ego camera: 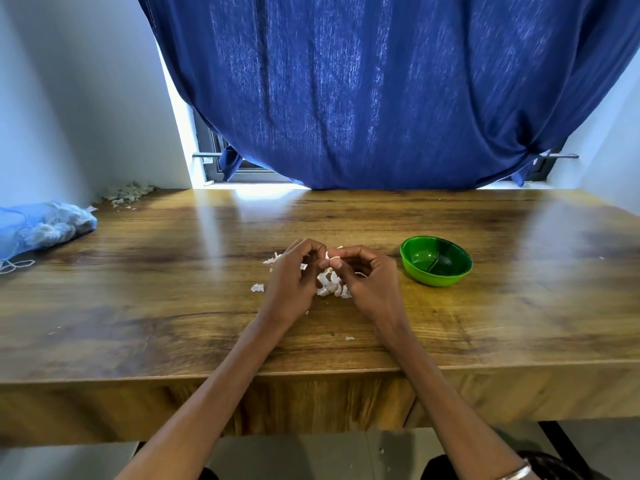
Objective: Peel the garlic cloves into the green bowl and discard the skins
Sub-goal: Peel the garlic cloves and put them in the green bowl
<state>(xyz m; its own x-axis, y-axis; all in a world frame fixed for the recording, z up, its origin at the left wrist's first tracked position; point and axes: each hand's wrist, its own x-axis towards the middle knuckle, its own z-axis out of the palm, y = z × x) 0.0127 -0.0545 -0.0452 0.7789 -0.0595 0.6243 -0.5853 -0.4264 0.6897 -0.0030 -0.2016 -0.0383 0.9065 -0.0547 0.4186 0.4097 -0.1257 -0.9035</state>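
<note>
head view, and we read it from the left: a blue mesh bag (41, 226) lies at the far left edge of the wooden surface (519, 323), with pale lumps showing through it and a loose white string (15, 266) trailing from its near end. behind the bag, in the back left corner, sits a heap of dry skins (126, 192) against the wall. a dark blue curtain (381, 91) hangs behind the surface across the window.

moving to the middle, we see a small pile of garlic cloves and skins (329, 285) lying on the surface, with a few white scraps scattered around it and one scrap (349, 338) nearer the front edge. our left hand (294, 275) is over the left side of the pile, its fingers curled in toward the right hand. our right hand (367, 275) meets it just above the pile, and its fingers pinch a garlic clove (332, 256) that shows as a small pale piece between the two sets of fingertips. we cannot tell whether the left fingers also grip the clove or only touch it.

further right, near the right hand but apart from it, stands the green bowl (436, 260), upright on the surface; nothing pale shows inside it.
</note>
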